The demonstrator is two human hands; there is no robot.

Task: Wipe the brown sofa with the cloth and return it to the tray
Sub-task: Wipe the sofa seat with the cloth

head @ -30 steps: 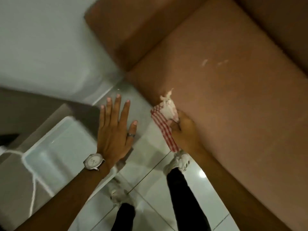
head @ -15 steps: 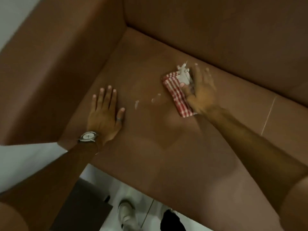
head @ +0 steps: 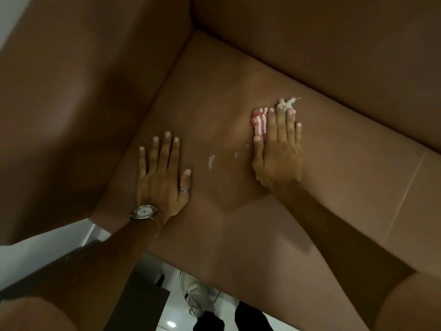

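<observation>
The brown sofa fills most of the head view, its seat corner lying under both hands. My right hand presses flat on the red-and-white checked cloth, which lies on the seat and shows beyond my fingertips and thumb. A frayed white edge of the cloth sticks out past the fingers. My left hand, with a watch and a ring, rests flat on the seat to the left, fingers spread, holding nothing. Small white smears mark the seat between the hands. The tray is out of view.
The sofa's armrest rises at the left and the backrest at the top. White floor tiles, a dark low surface and my shoe show at the bottom.
My view swung from the floor and tray up onto the sofa seat. My right hand slid the cloth across the seat and now lies flatter on it. My left hand settled on the seat.
</observation>
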